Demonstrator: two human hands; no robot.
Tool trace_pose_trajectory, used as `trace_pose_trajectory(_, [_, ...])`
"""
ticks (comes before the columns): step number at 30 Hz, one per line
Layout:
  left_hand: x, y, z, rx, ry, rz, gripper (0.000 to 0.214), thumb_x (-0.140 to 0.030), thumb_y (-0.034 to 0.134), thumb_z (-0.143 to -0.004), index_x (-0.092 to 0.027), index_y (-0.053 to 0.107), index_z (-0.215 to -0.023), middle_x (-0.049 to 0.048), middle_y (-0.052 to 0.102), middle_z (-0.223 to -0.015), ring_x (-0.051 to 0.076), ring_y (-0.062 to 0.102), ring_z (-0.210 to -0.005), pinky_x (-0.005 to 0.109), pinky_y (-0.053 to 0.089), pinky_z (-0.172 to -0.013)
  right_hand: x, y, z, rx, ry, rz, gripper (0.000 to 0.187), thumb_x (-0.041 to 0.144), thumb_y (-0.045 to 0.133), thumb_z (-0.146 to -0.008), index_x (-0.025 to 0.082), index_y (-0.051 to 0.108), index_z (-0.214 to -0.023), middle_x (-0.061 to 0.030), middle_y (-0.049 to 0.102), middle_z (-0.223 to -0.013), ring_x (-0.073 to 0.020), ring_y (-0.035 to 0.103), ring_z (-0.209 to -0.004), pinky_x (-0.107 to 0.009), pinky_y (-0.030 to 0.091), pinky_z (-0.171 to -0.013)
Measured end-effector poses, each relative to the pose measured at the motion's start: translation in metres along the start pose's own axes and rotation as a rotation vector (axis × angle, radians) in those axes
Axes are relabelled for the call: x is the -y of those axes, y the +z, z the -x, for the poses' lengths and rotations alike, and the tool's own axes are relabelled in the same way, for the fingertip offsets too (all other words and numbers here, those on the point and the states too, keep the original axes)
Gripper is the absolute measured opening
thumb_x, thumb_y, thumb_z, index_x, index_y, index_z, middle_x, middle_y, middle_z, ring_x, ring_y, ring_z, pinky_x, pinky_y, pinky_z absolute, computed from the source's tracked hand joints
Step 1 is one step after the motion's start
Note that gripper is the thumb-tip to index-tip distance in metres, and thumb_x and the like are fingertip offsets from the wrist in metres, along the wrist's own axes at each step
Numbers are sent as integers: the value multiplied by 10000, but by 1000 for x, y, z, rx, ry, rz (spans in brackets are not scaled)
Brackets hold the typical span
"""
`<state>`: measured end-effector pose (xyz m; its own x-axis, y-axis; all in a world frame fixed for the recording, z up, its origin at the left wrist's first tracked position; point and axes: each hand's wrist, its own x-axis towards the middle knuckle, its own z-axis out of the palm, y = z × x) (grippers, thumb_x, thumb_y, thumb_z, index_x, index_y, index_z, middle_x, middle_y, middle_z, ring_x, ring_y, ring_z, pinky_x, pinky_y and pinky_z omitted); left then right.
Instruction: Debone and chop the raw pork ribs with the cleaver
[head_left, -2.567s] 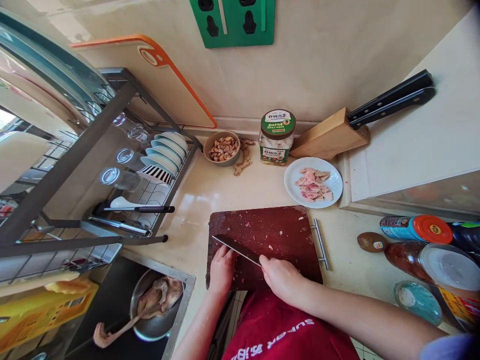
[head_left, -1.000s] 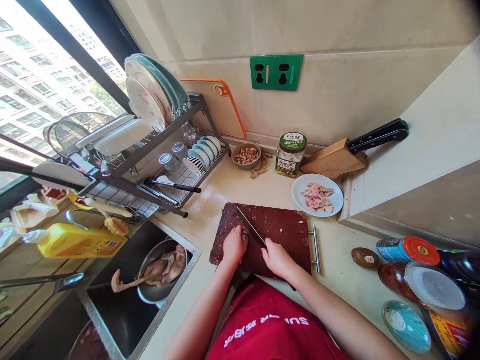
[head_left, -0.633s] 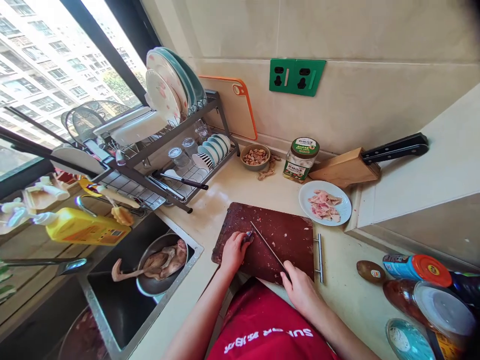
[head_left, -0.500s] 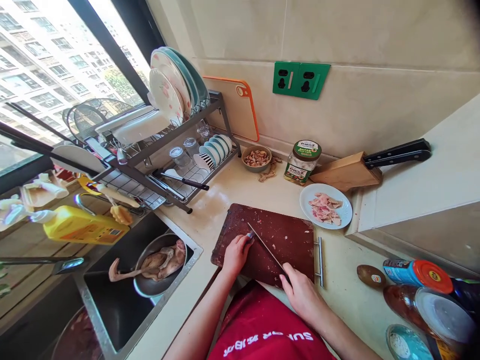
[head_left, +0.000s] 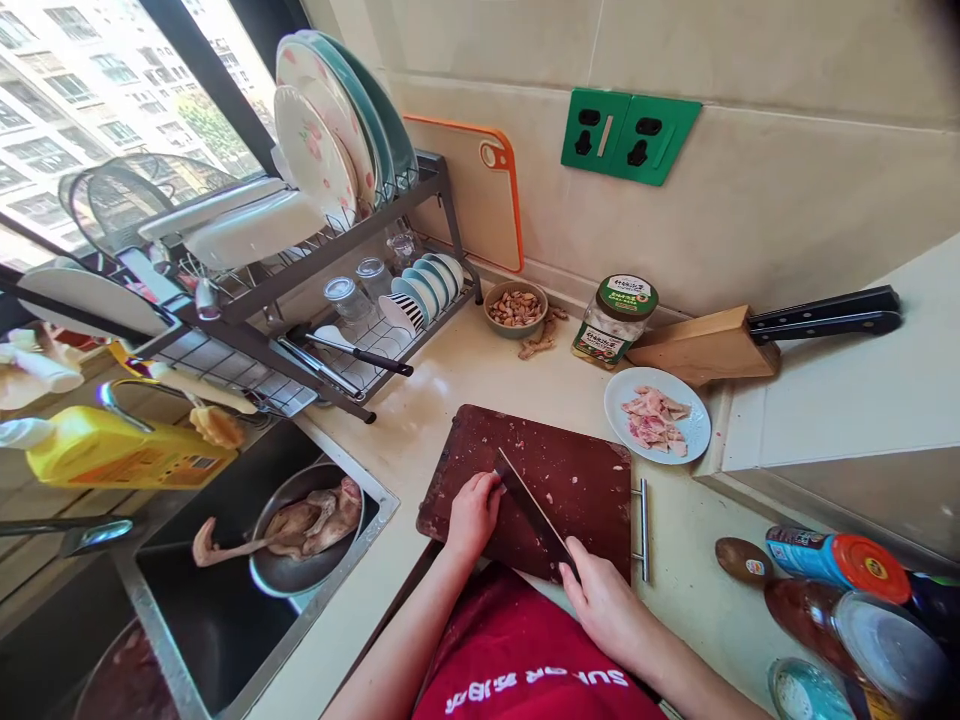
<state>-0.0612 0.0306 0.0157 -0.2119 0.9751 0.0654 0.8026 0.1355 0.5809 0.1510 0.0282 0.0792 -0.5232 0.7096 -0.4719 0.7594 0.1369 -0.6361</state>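
My right hand (head_left: 596, 585) is closed around the handle of a kitchen knife (head_left: 534, 510). The dark blade slants up and left across a dark red-brown cutting board (head_left: 592, 500), with its flat side showing. My left hand (head_left: 475, 512) is on the board's left part, fingers bent together against the blade near its tip. What lies under those fingertips is hidden. Small pale scraps dot the board. Beyond the board's right corner, pieces of pale pink raw meat (head_left: 656, 418) lie on a white plate (head_left: 697, 440).
To the left, a pan (head_left: 262, 580) holding a plucked bird (head_left: 315, 525) sits in the sink (head_left: 187, 600). Behind stand a dish rack (head_left: 337, 250), a bowl of brown pieces (head_left: 516, 330), a jar (head_left: 615, 318) and a knife block (head_left: 697, 350). Several jars and a kiwi-like fruit (head_left: 742, 560) lie right.
The knife has rolled so its flat face shows. A small greyish piece seen at my left fingertips before is now out of sight. The camera view has shifted slightly.
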Motion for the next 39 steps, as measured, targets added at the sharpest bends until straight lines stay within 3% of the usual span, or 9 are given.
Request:
trace_pose_trajectory(9, [1, 1, -3, 36, -90, 7, 142, -150, 485, -798, -190, 567, -907, 39, 634, -928, 166, 588, -868, 295, 467, -789, 60, 4, -91, 16, 70, 205, 190, 221, 305, -894, 189, 457, -1004, -112, 666, -900, -219, 637, -830, -271, 357, -631])
trace_pose_trajectory(11, [0, 2, -3, 31, -104, -1, 137, -149, 471, -804, -187, 560, -902, 43, 628, -922, 168, 582, -865, 295, 461, -784, 57, 5, -87, 18, 60, 205, 189, 223, 314, -891, 190, 464, -1001, -113, 668, -899, -221, 637, -824, -270, 356, -627])
trace_pose_trajectory(16, [-1, -4, 4, 26, -120, 30, 90, -224, 483, -818, -191, 544, -875, 39, 624, -879, 172, 580, -832, 287, 452, -751, 23, 7, -41, 29, 79, 204, 164, 204, 321, -887, 185, 477, -934, -93, 675, -812, -198, 645, -746, -249, 317, -573])
trace_pose_trajectory(19, [-1, -9, 10, 39, -104, 66, 98, -251, 469, -828, -202, 537, -879, 31, 619, -871, 165, 578, -809, 274, 449, -726, 15, 3, -27, 13, 49, 175, 150, 214, 329, -886, 192, 475, -916, -77, 673, -812, -180, 643, -744, -236, 297, -558])
trace_pose_trajectory(25, [-4, -5, 16, 49, -71, 59, 98, -195, 442, -826, -201, 539, -835, 27, 596, -835, 152, 570, -786, 259, 447, -715, 23, 0, -15, -69, 22, 171, 162, 214, 300, -889, 198, 461, -903, -57, 667, -757, -178, 634, -673, -237, 282, -527])
trace_pose_trajectory(32, [-9, -5, 14, 65, -66, 36, 127, -181, 451, -819, -208, 546, -900, 34, 580, -924, 153, 574, -841, 266, 455, -746, 17, 6, 1, -27, 39, 175, 147, 208, 308, -885, 212, 455, -879, -32, 655, -709, -171, 628, -637, -233, 266, -511])
trace_pose_trajectory(39, [-6, -4, 12, 65, -104, 79, 104, -172, 472, -800, -189, 556, -858, 39, 610, -894, 164, 581, -837, 294, 461, -767, 24, 3, -11, 24, 50, 173, 127, 194, 333, -878, 205, 459, -880, -50, 666, -760, -171, 639, -684, -233, 277, -536])
